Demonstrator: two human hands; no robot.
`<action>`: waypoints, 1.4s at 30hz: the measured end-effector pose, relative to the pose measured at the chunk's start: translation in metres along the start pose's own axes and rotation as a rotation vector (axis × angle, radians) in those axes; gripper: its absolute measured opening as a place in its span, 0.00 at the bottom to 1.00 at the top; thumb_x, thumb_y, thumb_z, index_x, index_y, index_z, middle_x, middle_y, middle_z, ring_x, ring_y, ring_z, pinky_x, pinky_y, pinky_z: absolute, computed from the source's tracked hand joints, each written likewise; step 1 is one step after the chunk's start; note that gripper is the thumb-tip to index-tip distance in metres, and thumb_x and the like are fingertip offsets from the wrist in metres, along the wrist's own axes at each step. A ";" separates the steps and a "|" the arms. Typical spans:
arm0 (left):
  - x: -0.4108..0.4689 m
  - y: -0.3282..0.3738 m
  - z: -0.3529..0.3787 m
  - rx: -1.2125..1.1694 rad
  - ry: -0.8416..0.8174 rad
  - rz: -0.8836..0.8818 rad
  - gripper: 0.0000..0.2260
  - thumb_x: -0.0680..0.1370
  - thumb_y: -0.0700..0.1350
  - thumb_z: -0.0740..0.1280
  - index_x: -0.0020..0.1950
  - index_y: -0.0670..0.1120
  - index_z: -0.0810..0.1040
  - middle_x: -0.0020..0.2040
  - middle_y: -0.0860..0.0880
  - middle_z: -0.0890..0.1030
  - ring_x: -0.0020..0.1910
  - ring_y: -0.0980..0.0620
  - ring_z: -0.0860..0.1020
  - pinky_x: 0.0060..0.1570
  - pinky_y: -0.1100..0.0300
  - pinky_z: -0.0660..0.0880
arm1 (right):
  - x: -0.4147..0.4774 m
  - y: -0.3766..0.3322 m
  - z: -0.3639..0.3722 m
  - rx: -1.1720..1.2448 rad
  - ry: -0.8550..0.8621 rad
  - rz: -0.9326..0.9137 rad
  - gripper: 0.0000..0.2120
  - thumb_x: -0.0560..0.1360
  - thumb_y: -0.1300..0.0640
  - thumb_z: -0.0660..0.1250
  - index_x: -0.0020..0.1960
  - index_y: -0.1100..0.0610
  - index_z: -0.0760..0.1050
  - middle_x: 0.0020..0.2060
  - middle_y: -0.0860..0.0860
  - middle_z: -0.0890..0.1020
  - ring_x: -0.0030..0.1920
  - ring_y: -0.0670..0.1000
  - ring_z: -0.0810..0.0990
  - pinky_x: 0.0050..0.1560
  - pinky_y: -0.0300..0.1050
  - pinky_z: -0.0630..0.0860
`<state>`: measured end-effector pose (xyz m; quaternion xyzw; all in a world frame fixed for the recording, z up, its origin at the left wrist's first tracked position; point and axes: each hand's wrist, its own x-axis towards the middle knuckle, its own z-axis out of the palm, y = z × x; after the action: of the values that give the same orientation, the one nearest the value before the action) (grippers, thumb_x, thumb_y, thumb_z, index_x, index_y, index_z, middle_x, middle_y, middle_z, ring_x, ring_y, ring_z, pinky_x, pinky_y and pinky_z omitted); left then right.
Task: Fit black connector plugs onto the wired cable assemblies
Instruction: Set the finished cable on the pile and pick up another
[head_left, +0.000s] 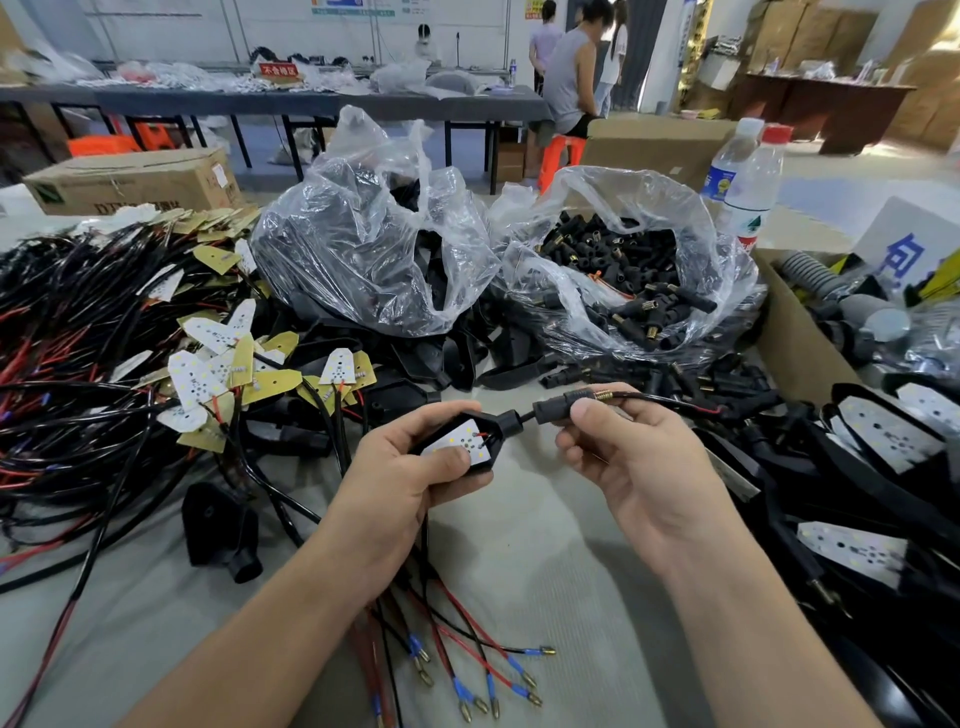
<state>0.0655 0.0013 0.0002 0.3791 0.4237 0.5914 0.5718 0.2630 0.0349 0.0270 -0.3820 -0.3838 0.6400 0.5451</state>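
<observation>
at the middle of the bench, above the grey table (545, 571), my left hand (410, 467) grips a black lamp housing (498, 423). its thumb presses on the white led board (462, 439) inside, probably to keep the board seated and the housing steady against a pull.

just to the right, my right hand (623, 457) pinches a black connector plug (558, 408) between thumb and fingers. the plug sits on the cable (670, 402) that leaves the housing's neck. a short stretch of cable shows between neck and plug, so i judge the plug threaded on but not yet slid home. both hands are level, in line with the cable, which suits a straight push.

below my left wrist, loose wire ends (493, 675) with blue sleeves and brass tips fan across the table. they are likely leads of assemblies waiting their turn.

beyond the hands, an open clear bag of plugs (623, 280) stands within my right hand's reach, beside a second bag (363, 249) of darker parts.

to the left lies the tangle of unfitted assemblies (78, 338). to the right lie housed units (883, 436), so the work seems to pass from left to right. a cardboard box (800, 332) stands at the far right.
</observation>
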 end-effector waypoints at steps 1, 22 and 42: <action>0.000 0.001 0.000 0.003 0.001 0.002 0.21 0.76 0.25 0.65 0.50 0.48 0.88 0.48 0.48 0.86 0.45 0.52 0.85 0.43 0.59 0.83 | 0.000 0.000 0.000 -0.032 0.001 -0.009 0.03 0.75 0.68 0.70 0.44 0.63 0.81 0.36 0.58 0.83 0.33 0.51 0.78 0.35 0.41 0.77; 0.002 0.003 -0.002 -0.078 -0.015 -0.216 0.15 0.71 0.31 0.67 0.51 0.42 0.88 0.53 0.39 0.84 0.51 0.43 0.81 0.40 0.59 0.82 | -0.002 0.000 -0.008 0.011 -0.274 0.000 0.09 0.67 0.69 0.75 0.46 0.60 0.84 0.46 0.61 0.84 0.42 0.53 0.84 0.45 0.45 0.83; -0.002 0.000 0.002 -0.044 -0.049 -0.143 0.16 0.77 0.28 0.64 0.52 0.45 0.87 0.48 0.46 0.85 0.42 0.52 0.83 0.42 0.59 0.83 | -0.008 0.017 0.015 -0.097 -0.139 -0.007 0.07 0.79 0.69 0.66 0.49 0.65 0.82 0.43 0.61 0.86 0.45 0.53 0.86 0.46 0.42 0.82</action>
<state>0.0674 -0.0005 0.0007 0.3496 0.4223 0.5488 0.6311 0.2434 0.0235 0.0182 -0.3612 -0.4526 0.6436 0.5004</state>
